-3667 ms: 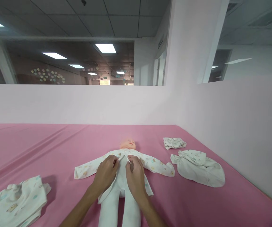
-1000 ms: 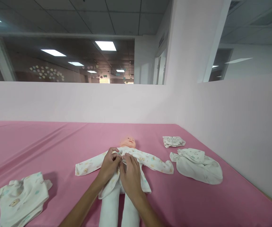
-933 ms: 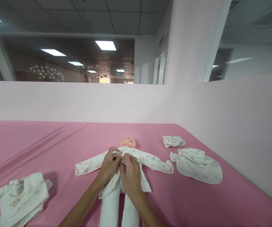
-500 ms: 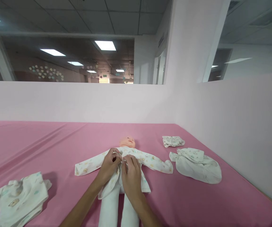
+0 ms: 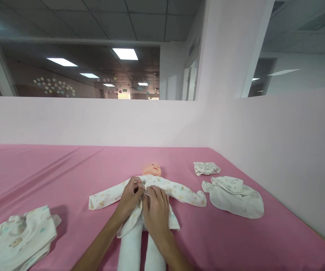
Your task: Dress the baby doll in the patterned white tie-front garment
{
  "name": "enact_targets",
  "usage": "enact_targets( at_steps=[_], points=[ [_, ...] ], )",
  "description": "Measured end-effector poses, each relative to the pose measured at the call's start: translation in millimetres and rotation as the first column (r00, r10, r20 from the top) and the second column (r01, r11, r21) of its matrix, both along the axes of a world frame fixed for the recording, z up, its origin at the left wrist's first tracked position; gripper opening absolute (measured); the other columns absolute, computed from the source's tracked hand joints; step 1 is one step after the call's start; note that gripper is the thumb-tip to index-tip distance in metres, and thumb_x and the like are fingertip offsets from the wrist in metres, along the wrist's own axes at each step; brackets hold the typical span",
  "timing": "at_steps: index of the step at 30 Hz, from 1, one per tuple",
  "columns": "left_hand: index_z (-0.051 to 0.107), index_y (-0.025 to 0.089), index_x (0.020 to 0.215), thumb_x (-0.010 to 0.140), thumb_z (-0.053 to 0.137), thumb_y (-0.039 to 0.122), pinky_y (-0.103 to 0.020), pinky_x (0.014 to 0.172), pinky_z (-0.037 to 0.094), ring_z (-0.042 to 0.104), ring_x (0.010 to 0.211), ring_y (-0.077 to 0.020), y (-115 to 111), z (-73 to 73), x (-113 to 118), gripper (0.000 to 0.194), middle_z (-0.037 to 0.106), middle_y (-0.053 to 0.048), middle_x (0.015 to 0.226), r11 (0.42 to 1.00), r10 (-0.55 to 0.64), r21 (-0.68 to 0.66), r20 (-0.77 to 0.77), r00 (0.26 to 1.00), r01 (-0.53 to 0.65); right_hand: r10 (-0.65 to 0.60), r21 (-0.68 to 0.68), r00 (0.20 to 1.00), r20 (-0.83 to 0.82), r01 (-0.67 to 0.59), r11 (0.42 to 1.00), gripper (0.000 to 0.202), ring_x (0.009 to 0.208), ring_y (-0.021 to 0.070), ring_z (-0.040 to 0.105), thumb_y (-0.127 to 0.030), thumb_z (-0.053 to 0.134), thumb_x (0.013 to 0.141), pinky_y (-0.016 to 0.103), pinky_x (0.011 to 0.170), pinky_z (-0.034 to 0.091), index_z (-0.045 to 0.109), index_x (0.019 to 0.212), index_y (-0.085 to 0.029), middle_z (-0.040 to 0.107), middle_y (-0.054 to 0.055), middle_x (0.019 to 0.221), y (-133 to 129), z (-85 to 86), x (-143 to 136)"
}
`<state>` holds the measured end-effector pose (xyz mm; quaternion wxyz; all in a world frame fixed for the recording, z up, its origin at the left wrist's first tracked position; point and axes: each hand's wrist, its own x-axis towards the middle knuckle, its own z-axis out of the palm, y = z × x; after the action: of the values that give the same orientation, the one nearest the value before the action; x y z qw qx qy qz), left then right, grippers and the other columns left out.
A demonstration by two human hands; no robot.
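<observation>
A baby doll (image 5: 152,168) lies on its back on the pink sheet (image 5: 66,173), head away from me, white legs toward me. It wears a white printed jacket (image 5: 183,192) with both sleeves spread out sideways. My left hand (image 5: 130,198) pinches the jacket's left front edge at the doll's chest. My right hand (image 5: 156,210) pinches the right front edge against it, fingertips touching the left hand. The fastening between my fingers is hidden.
A folded printed garment (image 5: 23,237) lies at the near left. Two more white garments lie at the right: a small one (image 5: 206,168) and a bigger crumpled one (image 5: 235,195). Low pale walls (image 5: 278,143) close the bed at the back and right.
Since 3.7 s ago both hands moved up the doll's chest and drew the jacket fronts together. In the last second they hardly shift.
</observation>
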<state>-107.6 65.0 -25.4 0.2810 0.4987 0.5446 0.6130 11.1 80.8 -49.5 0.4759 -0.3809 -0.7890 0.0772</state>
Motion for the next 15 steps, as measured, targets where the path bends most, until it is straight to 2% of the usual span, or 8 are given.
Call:
enact_targets(
  at_steps=[3, 6, 7, 11, 15],
  points=[
    [0.050, 0.023, 0.098, 0.087, 0.055, 0.038, -0.023, 0.059, 0.042, 0.052, 0.064, -0.0147, -5, 1.3, 1, 0.019, 0.053, 0.005, 0.072, 0.999, 0.044, -0.003, -0.063, 0.997, -0.045, -0.019, -0.008, 0.999, -0.048, 0.018, 1.000, 0.025, 0.102, 0.0211, 0.052, -0.016, 0.046, 0.091, 0.037, 0.090, 0.040, 0.060, 0.110, -0.020, 0.060, 0.007, 0.110, 0, -3.4, 2],
    [0.055, 0.022, 0.094, 0.088, 0.054, 0.037, -0.030, 0.068, 0.045, 0.055, 0.077, -0.0197, -23, 0.9, 5, 0.016, 0.058, -0.001, 0.087, 0.986, 0.145, -0.039, -0.298, 0.943, -0.164, -0.050, -0.034, 0.998, -0.033, 0.049, 0.998, 0.018, 0.090, 0.0206, 0.052, -0.013, 0.045, 0.090, 0.036, 0.082, 0.040, 0.061, 0.095, -0.020, 0.058, 0.005, 0.095, -3, -6.5, 9],
    [0.056, 0.023, 0.095, 0.088, 0.054, 0.037, -0.033, 0.072, 0.045, 0.055, 0.082, -0.0218, -30, -0.7, 7, 0.016, 0.059, -0.003, 0.093, 0.978, 0.167, -0.048, -0.398, 0.902, -0.203, -0.057, -0.042, 0.998, -0.025, 0.055, 0.998, 0.018, 0.088, 0.0203, 0.051, -0.013, 0.045, 0.090, 0.036, 0.081, 0.040, 0.061, 0.090, -0.020, 0.058, 0.005, 0.092, -6, -7.2, 12],
    [0.059, 0.023, 0.110, 0.089, 0.052, 0.030, -0.043, 0.087, 0.044, 0.054, 0.104, -0.0291, -61, -16.5, 11, 0.023, 0.060, -0.008, 0.108, 0.977, 0.139, -0.016, -0.712, 0.688, -0.214, -0.027, -0.085, 0.998, -0.053, 0.022, 0.996, 0.018, 0.085, 0.0189, 0.051, -0.011, 0.045, 0.089, 0.034, 0.081, 0.039, 0.060, 0.085, -0.021, 0.057, 0.003, 0.089, -19, -9.7, 25],
    [0.059, 0.023, 0.119, 0.092, 0.045, 0.025, -0.044, 0.088, 0.044, 0.058, 0.104, -0.0301, -74, -35.5, 9, 0.030, 0.062, -0.011, 0.114, 0.963, 0.224, 0.124, -0.866, 0.447, -0.241, 0.007, -0.116, 0.995, -0.100, -0.019, 0.993, 0.017, 0.083, 0.0190, 0.052, -0.012, 0.046, 0.088, 0.032, 0.075, 0.039, 0.059, 0.082, -0.022, 0.059, 0.003, 0.086, -29, -15.1, 36]
  ],
)
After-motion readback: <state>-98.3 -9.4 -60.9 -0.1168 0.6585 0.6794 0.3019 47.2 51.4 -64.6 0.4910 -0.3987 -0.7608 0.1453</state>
